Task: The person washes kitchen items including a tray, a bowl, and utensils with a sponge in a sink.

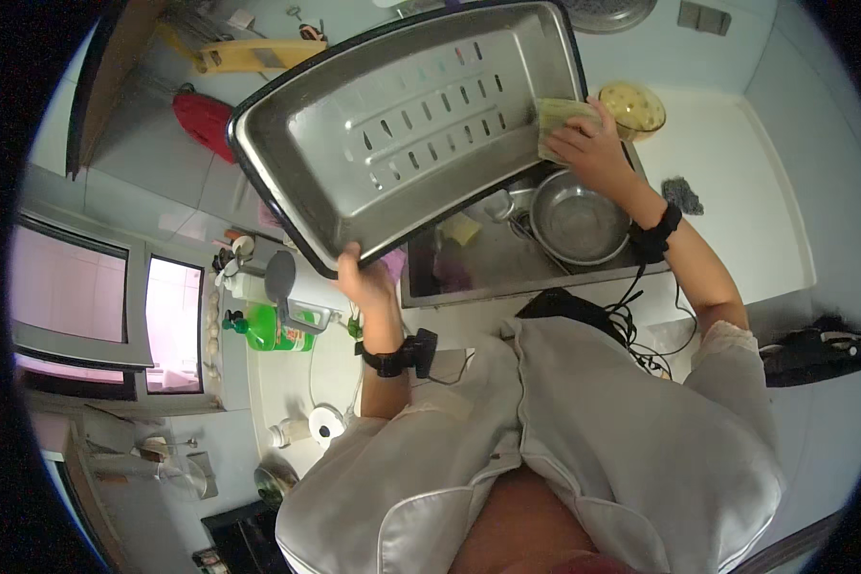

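A rectangular stainless steel drain basket (311, 143) with a dark rim and rows of slots in its bottom is held tilted above the sink, its inside facing me. My left hand (362, 282) grips its near left corner, thumb over the rim. My right hand (591, 151) is closed on a yellow-green cleaning cloth (551, 117), which lies against the inside of the right end wall. Beneath the basket, the steel sink (507, 280) is partly hidden. A round metal bowl (582, 222) and a yellow sponge (461, 230) sit in it.
A yellow glass bowl (631, 109) and a grey scouring pad (682, 195) lie on the right counter. At left stand a green soap bottle (270, 328) and a grey-white pitcher (301, 282). Black cables (631, 330) hang near the sink's front edge. A red item (199, 122) hangs on the wall.
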`<state>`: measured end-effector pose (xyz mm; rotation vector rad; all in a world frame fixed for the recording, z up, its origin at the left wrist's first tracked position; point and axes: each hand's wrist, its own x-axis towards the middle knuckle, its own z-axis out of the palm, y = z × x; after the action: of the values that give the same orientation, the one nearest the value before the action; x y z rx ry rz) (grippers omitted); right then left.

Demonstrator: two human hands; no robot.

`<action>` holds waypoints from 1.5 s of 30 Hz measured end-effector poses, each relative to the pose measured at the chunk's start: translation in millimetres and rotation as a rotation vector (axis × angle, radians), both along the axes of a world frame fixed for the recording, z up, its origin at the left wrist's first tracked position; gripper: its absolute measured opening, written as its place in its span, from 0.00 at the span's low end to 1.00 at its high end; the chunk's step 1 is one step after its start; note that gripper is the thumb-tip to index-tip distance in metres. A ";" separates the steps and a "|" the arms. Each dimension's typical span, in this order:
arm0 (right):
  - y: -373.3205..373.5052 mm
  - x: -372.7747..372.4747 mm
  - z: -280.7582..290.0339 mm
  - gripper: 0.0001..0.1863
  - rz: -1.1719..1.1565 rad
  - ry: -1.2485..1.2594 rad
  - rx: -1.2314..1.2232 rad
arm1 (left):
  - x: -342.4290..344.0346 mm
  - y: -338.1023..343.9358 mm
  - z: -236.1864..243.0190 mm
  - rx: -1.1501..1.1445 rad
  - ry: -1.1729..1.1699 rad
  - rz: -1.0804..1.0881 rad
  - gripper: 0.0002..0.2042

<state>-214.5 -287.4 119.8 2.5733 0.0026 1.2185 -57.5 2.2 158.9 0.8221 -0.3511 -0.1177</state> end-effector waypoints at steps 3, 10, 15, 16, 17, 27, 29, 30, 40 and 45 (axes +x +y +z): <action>1.2 -0.5 8.4 0.17 0.011 -0.058 -0.002 | -13.8 -12.8 -3.6 -0.133 -0.086 -0.042 0.15; 21.9 -4.1 4.7 0.17 0.050 -0.056 0.091 | -26.3 -52.1 -10.6 -0.175 0.100 -0.013 0.14; 36.2 -5.6 -10.8 0.21 0.073 -0.060 0.121 | -24.0 -68.6 -23.7 -0.171 0.083 -0.043 0.12; 41.5 -4.4 -10.5 0.21 0.102 -0.098 0.169 | -23.8 -71.0 -30.8 -0.129 0.105 -0.105 0.11; 47.1 -3.0 -8.7 0.21 0.102 -0.102 0.164 | -26.4 -73.4 -35.2 -0.088 0.125 -0.166 0.10; 83.8 13.9 13.0 0.17 0.141 0.081 0.199 | -22.1 -88.5 -65.0 0.325 -0.241 0.047 0.05; 83.2 15.3 14.3 0.17 0.146 0.179 0.171 | -25.8 -88.7 -37.0 0.006 0.224 -0.071 0.08; 82.6 17.8 12.0 0.18 0.125 0.201 0.056 | -17.5 -84.7 -36.9 0.013 0.177 -0.097 0.07; 25.1 51.8 9.3 0.26 0.367 0.317 -0.058 | -11.8 -70.9 -20.4 0.194 0.037 -0.079 0.12; 33.6 65.0 19.1 0.29 0.214 0.261 -0.037 | 16.6 -65.3 -45.1 0.344 -0.062 -0.100 0.11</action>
<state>-149.5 -253.9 139.0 2.7339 0.3602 0.9271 -40.9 -63.1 113.7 1.1501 -0.4375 -0.2516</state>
